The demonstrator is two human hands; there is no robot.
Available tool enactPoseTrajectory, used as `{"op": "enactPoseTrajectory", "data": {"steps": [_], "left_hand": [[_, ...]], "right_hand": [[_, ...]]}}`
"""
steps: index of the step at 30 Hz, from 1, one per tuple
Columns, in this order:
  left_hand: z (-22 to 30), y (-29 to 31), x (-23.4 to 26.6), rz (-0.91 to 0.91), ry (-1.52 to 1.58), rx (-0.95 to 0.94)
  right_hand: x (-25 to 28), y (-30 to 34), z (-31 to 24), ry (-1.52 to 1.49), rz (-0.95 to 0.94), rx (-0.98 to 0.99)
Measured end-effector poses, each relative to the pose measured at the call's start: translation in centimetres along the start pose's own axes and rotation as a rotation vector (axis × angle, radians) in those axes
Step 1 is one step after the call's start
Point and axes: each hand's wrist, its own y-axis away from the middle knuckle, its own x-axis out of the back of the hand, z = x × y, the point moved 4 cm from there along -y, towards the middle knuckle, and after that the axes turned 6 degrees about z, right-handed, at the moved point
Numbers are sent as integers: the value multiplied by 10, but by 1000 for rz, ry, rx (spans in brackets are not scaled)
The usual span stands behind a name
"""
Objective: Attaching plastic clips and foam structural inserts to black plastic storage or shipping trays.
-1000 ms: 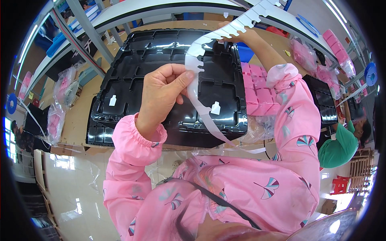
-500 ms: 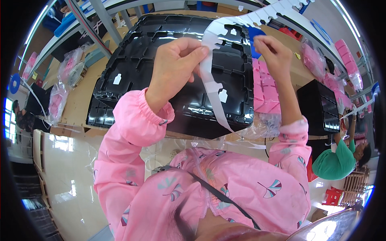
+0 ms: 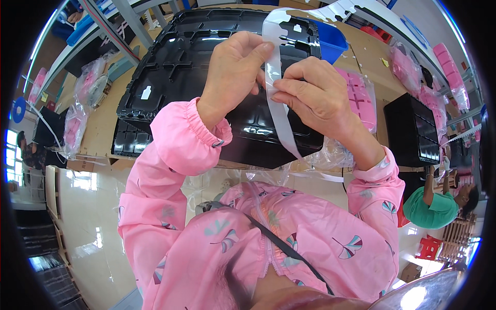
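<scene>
**White strip (image 3: 284,126) pinched in both hands over blk tray (image 3: 181,85)**

L hand (image 3: 235,72): thumb + forefinger closed tight on strip, no gap. R hand (image 3: 315,93): thumb & fingertips pinched tog. on strip's R edge, just below L grip; can't tell if a label is also btwn tips.

Strip itself: runs up from L grip, then bends off to upper R, notched along one edge; below R grip it hangs smooth over tray's near edge.

Tray = big, glossy, ridged, directly under both grips. One white label (image 3: 146,92) on it, well L of L grip; another label (image 3: 297,28) above R grip. 2nd blk tray (image 3: 129,139) underneath, showing lower L.

Blue bin (image 3: 333,44) up & R of R grip. Pink blocks (image 3: 361,101) just R of R hand, clear plastic (image 3: 330,157) below it. Blk box (image 3: 405,132) farther R; co-worker in green (image 3: 430,208) well beyond, lower R.
</scene>
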Motion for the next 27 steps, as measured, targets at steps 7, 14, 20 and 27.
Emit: {"op": "enactPoseTrajectory", "data": {"steps": [7, 14, 20, 27], "left_hand": [[-10, -3, 0, -77, 86, 90], [-18, -4, 18, -103, 206, 242], [-6, 16, 39, -300, 38, -19], [21, 74, 120, -25, -648, -872]], "right_hand": [[-1, -3, -14, 160, 25, 222], [-12, -24, -30, 43, -57, 364], [-22, -108, -14, -77, -166, 59], [-147, -163, 94, -44, -739, -237]]}}
